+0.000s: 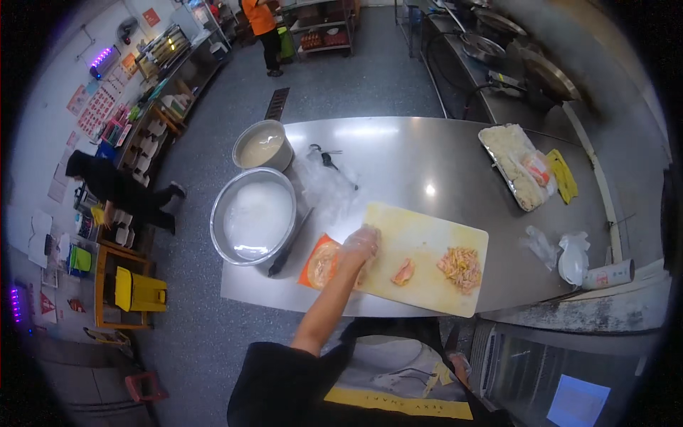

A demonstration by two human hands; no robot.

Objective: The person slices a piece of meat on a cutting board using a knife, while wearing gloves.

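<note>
My left hand (362, 244), in a clear plastic glove, is over the left edge of a yellowed white cutting board (427, 235). Whether its fingers hold anything is hidden. Beside it lies an orange and clear food packet (322, 264), partly covered by my forearm. A piece of pinkish meat (404, 271) rests mid-board, and a pile of cut meat strips (460, 269) sits to its right. Low at my right side, my right hand (460, 363) grips a knife (452, 340), its dark blade pointing towards the table.
On the steel table (411, 160), a large metal bowl of white contents (259, 219), a smaller pot (262, 145) and a black-handled utensil (291, 243) stand left. A filled tray (512, 165) is right. One person (122, 187) is left, another (261, 26) far back.
</note>
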